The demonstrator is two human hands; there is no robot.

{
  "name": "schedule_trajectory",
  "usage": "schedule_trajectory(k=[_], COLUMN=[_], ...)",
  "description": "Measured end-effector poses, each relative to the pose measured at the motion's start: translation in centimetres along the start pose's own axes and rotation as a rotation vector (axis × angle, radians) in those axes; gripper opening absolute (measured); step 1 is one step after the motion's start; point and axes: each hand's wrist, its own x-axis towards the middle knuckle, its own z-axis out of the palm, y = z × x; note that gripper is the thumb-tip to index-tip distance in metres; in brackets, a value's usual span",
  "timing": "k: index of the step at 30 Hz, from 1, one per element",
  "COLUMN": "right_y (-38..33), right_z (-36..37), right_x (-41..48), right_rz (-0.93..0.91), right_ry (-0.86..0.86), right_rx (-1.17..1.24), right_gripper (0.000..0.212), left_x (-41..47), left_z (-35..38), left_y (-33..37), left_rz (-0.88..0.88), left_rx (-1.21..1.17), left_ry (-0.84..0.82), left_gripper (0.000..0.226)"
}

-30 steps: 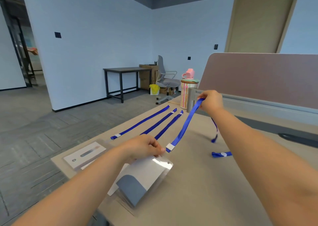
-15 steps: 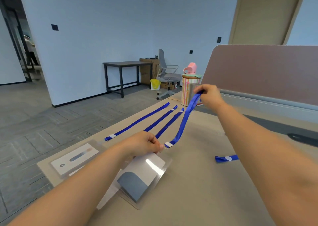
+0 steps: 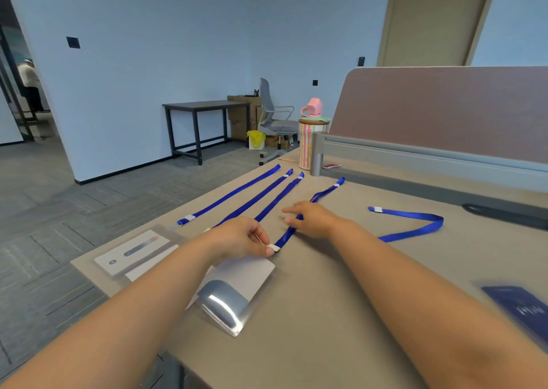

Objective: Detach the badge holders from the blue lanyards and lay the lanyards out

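Fourth lanyard (image 3: pixel 324 193) is now lowered onto the desk (image 3: pixel 326 314), beside three straight lanyards (image 3: pixel 228 199). Its white clip end is pinched by the left hand (image 3: pixel 240 237). The strap is pressed flat under the straight fingers of the right hand (image 3: pixel 314 218). A second ago it was held taut in the air. Laying-out is judged nearly done; a looped lanyard (image 3: pixel 415 225) is left.

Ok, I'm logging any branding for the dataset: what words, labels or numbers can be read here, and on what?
Nothing reads clearly.
Dark blue card: white lettering, too blurred to read.
White badge card: small round mark and bar, no legible words.
Cardboard boxes: any print too small.
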Motion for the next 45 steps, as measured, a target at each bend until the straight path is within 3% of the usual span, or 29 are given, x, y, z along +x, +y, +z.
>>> schedule_trajectory(k=[5, 9, 18, 22, 26, 30, 38, 42, 45], right_y=[-0.3, -1.1, -2.7, -2.6, -2.6, -2.4, -1.3, -0.2, 1.0], right_z=[0.7, 1.1, 2.1, 2.7, 2.7, 2.3, 1.4, -0.3, -1.9], right_x=[-1.4, -2.2, -2.0, -1.9, -1.9, -2.0, -0.9, 1.2, 2.8], right_rz=[-0.046, 0.009, 0.156, 0.127, 0.088, 0.045, -0.011, 0.042, 0.056], right_ry=[0.039, 0.069, 0.015, -0.017, -0.018, 0.004, 0.087, 0.138, 0.073], right_rx=[-0.161, -0.146, -0.237, -0.208, -0.232, -0.240, -0.195, -0.212, -0.337], right_gripper=[0.032, 0.031, 0.057, 0.062, 0.067, 0.055, 0.032, 0.042, 0.061], left_x=[-1.5, -2.4, -3.3, -3.2, -3.0, -2.3, -0.5, 1.5, 4.1], left_z=[0.2, 0.5, 1.2, 0.9, 0.7, 0.7, 1.0, 0.4, 0.7], left_y=[-1.0, -1.6, -2.4, -2.9, -2.8, -2.0, -0.8, 0.5, 1.5], left_rz=[0.015, 0.035, 0.182, 0.169, 0.157, 0.213, 0.269, 0.294, 0.306], left_rx=[0.010, 0.064, 0.294, 0.516, 0.490, 0.451, 0.670, 0.661, 0.664], left_ry=[0.030, 0.059, 0.215, 0.211, 0.130, 0.130, 0.078, 0.102, 0.092], left_gripper=[0.020, 0.021, 0.031, 0.036, 0.033, 0.034, 0.031, 0.034, 0.037])
